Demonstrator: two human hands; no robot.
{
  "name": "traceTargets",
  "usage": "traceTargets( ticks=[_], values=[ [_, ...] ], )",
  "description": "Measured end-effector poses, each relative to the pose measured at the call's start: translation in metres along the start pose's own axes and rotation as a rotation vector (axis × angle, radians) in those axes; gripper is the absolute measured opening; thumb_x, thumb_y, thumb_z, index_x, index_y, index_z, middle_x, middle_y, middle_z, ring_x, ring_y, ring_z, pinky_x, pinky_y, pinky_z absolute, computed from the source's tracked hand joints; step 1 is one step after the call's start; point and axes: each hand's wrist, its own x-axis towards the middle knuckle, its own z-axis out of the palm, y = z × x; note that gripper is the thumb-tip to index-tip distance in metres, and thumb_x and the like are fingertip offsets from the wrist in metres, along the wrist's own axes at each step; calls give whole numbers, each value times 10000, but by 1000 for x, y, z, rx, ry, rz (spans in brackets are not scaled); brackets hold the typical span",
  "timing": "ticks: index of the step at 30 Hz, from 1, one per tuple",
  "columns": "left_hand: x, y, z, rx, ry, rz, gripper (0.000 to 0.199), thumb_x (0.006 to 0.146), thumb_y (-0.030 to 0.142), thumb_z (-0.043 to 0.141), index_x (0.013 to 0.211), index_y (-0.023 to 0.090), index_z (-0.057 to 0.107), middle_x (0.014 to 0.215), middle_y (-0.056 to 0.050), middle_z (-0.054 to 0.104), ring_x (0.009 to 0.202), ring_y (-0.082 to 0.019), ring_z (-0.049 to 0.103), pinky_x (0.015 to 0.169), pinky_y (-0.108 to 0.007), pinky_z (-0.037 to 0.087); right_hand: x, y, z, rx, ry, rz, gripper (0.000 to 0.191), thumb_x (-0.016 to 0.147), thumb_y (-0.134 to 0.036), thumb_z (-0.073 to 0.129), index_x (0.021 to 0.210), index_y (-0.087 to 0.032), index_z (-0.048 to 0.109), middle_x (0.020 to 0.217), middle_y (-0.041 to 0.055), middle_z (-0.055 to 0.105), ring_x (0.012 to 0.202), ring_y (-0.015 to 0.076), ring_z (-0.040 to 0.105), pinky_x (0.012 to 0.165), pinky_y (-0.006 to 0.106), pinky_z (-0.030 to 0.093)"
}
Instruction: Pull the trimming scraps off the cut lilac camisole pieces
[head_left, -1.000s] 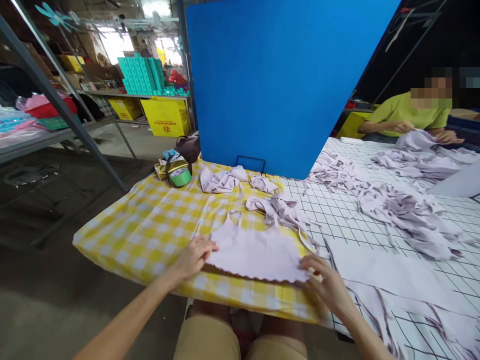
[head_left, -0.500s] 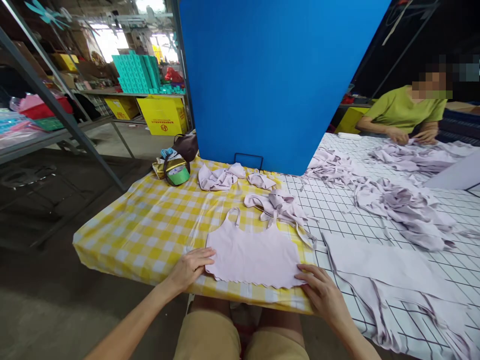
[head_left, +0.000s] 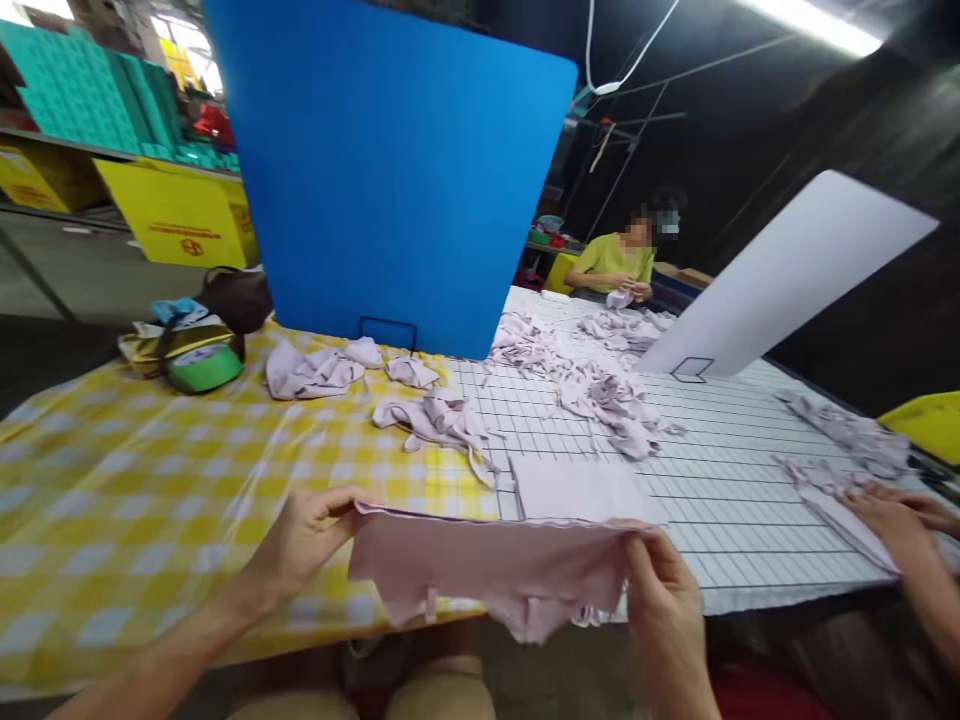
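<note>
A pale lilac camisole top (head_left: 487,560) hangs upside down between my hands over the table's front edge, its straps pointing down. My left hand (head_left: 307,535) pinches one corner of the hem, fingers closed. At the opposite corner, my right hand (head_left: 660,580) grips the hem between thumb and fingers. Just behind the top lies a flat pile of lilac fabric (head_left: 574,487) on the white grid cloth. A crumpled lilac piece with straps (head_left: 442,420) rests beyond my hands on the yellow checked cloth (head_left: 217,500).
A blue board (head_left: 382,190) and a white board (head_left: 787,280) stand on the table. Lilac garments (head_left: 611,400) are heaped on the grid cloth. A green tape roll (head_left: 204,368) sits at left. One co-worker (head_left: 619,260) sits across; another person's hands (head_left: 892,515) work at right.
The camisole lay flat on the yellow cloth; now both my hands hold it raised and turned over, straps down. My view has swung right, showing the white board and another person's hands.
</note>
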Motion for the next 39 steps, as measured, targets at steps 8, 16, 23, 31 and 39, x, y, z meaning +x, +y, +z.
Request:
traceTargets(
  ticks=[8, 16, 23, 31, 39],
  values=[
    [37, 18, 139, -369, -298, -97, 221, 724, 350, 530, 614, 159, 510, 546, 31, 459, 529, -102, 413, 490, -207, 310, 26, 9, -124, -246, 329, 199, 388, 522, -473, 715, 772, -182, 660, 796, 45, 670, 765, 221, 576, 646, 282, 463],
    [102, 9, 213, -133, -205, -260, 263, 722, 268, 480, 518, 192, 333, 445, 71, 319, 436, -96, 375, 466, -217, 247, 131, 64, -119, -773, 115, 61, 399, 643, -546, 479, 722, -191, 642, 797, 88, 698, 779, 263, 599, 660, 322, 435],
    [149, -9, 239, 557, 3, -24, 269, 786, 215, 461, 550, 157, 577, 754, -60, 590, 849, -228, 524, 752, -342, 327, 190, 117, -88, -917, 5, 100, 251, 669, -416, 471, 562, -209, 562, 563, 34, 622, 591, 197, 547, 545, 274, 369],
    [152, -24, 245, 686, -21, 58, 218, 792, 200, 498, 646, 148, 651, 854, -83, 605, 928, -261, 487, 793, -381, 343, 191, 138, -83, -1100, 37, 154, 276, 772, -424, 436, 621, -218, 540, 663, 65, 631, 613, 212, 548, 522, 285, 359],
    [150, -20, 229, 781, 100, 189, 250, 752, 144, 555, 1001, 136, 576, 986, -95, 566, 941, -250, 486, 829, -400, 369, 180, 126, -60, -1263, 144, -53, 368, 818, -345, 383, 1032, -97, 551, 1075, 229, 542, 1006, 355, 478, 737, 444, 381]
  ],
)
